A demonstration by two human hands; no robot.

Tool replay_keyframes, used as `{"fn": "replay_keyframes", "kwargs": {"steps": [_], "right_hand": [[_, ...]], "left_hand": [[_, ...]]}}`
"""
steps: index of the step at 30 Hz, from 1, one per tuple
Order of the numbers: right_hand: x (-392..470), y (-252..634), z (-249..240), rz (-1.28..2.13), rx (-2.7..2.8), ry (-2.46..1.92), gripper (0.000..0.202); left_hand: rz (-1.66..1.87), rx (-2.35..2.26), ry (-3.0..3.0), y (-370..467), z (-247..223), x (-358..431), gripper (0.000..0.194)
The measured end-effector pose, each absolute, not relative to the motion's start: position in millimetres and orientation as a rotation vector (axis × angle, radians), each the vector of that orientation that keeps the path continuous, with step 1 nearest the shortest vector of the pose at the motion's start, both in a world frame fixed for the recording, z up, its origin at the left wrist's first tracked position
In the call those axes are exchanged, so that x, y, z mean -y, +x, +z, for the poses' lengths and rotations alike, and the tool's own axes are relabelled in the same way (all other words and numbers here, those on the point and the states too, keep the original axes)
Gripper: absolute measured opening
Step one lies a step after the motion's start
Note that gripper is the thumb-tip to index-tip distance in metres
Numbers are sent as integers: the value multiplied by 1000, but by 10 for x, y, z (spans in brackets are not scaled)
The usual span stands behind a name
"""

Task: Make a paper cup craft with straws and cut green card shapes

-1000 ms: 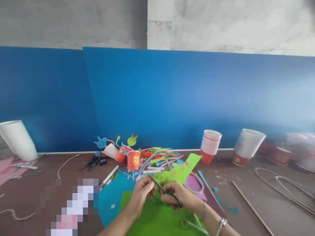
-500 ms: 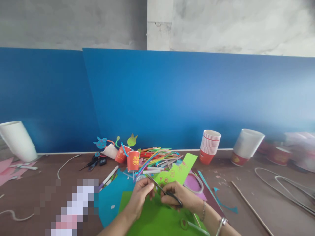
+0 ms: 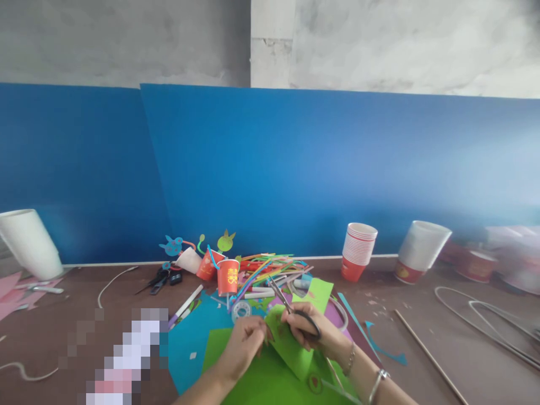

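Green paper, seemingly part-cut, is pinched in the left hand's closed grip; the right hand's closes round scissors, one cut disc nearby.

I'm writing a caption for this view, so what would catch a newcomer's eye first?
Probably the broad blue panel spanning the view behind the table. Next, the bright spill of coloured straws at the table's back, beside the red cup with gold markings. Then, nearer, the right hand holding scissors over green paper.
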State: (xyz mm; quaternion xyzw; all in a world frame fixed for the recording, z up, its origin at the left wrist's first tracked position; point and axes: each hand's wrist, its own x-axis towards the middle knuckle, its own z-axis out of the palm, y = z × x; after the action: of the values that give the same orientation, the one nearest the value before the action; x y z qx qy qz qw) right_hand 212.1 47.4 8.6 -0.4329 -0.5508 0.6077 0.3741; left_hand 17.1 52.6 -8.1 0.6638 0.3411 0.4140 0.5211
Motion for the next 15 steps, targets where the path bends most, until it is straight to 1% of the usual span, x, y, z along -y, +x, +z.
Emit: {"fn": "replay_keyframes", "kwargs": {"steps": [7, 9, 11, 12, 15], "right_hand": [[-471, 2120, 95, 1575, 1342, -1076, 37], [-471, 2121, 97, 1576, 1333, -1081, 37], [-474, 2123, 90, 1579, 1331, -1077, 37], [-477, 2124, 82, 1584, 1335, -1068, 37], [-483, 2121, 37, 1601, 1366, -1026, 39]], "left_hand": [[960, -914, 1895, 203, -107, -433, 32], [976, -911, 1799, 203, -143, -430, 26], [1026, -908, 1575, 212, -180, -458, 15], [1050, -916, 1461, 219, -196, -484, 19], [1041, -1006, 1334, 238, -219, -592, 60]]}}
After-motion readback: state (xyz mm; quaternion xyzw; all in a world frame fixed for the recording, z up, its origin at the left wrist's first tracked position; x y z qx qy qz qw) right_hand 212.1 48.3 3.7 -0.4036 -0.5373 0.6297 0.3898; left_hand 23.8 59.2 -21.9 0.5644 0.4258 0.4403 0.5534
